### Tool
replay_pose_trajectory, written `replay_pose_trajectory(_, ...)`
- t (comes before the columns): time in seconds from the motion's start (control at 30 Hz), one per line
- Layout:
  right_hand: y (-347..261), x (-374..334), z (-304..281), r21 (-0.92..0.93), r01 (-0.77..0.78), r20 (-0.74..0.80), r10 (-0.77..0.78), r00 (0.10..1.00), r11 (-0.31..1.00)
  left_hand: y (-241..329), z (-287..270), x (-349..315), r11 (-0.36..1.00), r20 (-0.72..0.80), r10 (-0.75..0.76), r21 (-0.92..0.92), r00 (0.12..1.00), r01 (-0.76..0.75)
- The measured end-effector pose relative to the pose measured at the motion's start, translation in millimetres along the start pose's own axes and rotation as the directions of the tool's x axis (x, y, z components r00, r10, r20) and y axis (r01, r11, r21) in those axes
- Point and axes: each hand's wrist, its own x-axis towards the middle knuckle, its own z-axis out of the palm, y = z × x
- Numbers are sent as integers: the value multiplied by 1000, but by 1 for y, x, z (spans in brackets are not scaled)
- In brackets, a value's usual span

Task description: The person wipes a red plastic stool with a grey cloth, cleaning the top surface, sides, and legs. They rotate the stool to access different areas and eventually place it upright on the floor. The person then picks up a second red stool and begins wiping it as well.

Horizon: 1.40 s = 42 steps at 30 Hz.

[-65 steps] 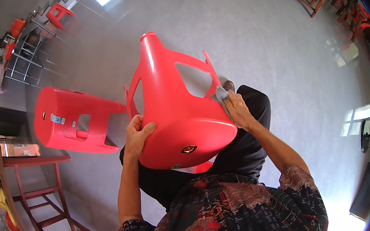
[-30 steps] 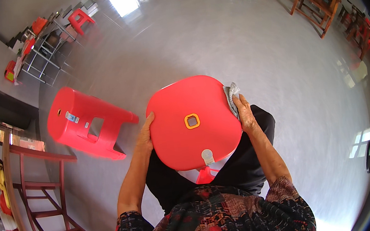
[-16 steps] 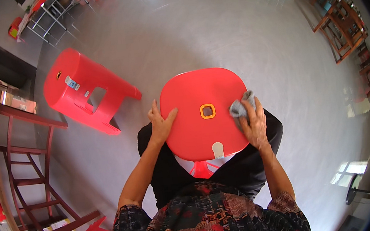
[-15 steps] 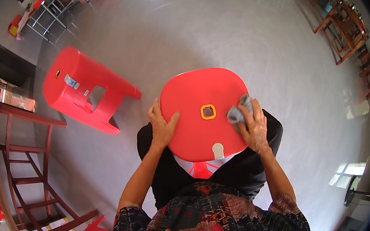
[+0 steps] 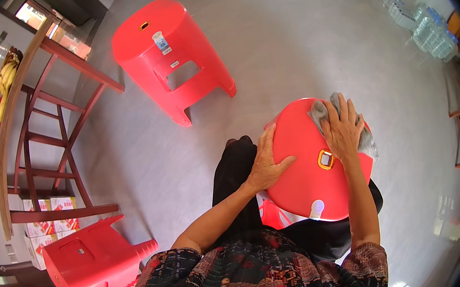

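Observation:
A red plastic stool (image 5: 298, 192) stands between my knees, its rounded square seat facing up, with a yellow-rimmed hole in the middle and a pale sticker near the close edge. Against the seat's left edge lies my left hand (image 5: 267, 167), fingers stretched along the rim and thumb apart on top. My right hand (image 5: 342, 130) presses a grey cloth (image 5: 366, 142) onto the far right part of the seat. The cloth bunches out on both sides of the fingers and hangs over the seat's right edge.
Another red stool (image 5: 155, 38) stands upright ahead to the left. A third red stool (image 5: 85, 267) lies on its side at lower left, near stacked cartons (image 5: 52, 223). A dark wooden chair frame (image 5: 31, 138) is behind it. Bottle packs (image 5: 433, 35) sit at far right.
The view has swung to the right, so the surroundings sit differently in the picture. My right hand has moved the cloth from the seat's right side to its far right edge. My left hand stays at the left rim.

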Motion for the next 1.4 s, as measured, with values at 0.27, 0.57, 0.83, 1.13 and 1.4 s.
replay_pose_trajectory(0.27,-58,55,30,78,63,-12,-63,998,995,2,5,1,997,11,-38,-67,999,38)
replay_pose_trajectory(0.57,-80,-37,-20,197,382,-66,-376,924,903,-12,6,6,659,15,-192,-739,981,140)
replay_pose_trajectory(0.83,-75,-128,-83,358,395,163,-474,866,846,-17,-33,5,315,388,-216,-841,896,440)
replay_pose_trajectory(1.13,-113,-37,-28,406,515,-83,-530,844,755,-13,-44,-3,-111,436,-86,-898,896,426)
replay_pose_trajectory(1.4,-100,42,11,232,443,133,-480,867,866,-24,-24,-3,369,264,-91,-886,960,279)
